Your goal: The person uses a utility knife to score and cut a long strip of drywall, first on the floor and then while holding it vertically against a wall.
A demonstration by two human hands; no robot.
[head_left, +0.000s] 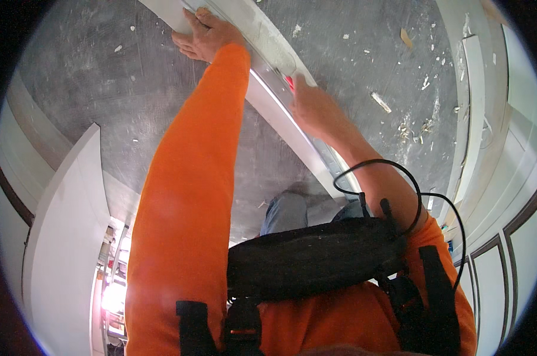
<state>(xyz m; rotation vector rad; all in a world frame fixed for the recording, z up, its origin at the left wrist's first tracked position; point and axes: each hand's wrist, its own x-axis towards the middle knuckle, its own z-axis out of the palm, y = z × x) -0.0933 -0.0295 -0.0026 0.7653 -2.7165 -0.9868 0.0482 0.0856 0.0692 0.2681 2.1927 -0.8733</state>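
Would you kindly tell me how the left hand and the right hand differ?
The left hand has its fingers spread, while the right hand is closed on a red object. An orange sleeve reaches the left hand's wrist; the forearm behind the right hand is bare. Both hands are ungloved.

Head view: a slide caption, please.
Left hand on a white board; right hand holds a red object beside a metal strip.
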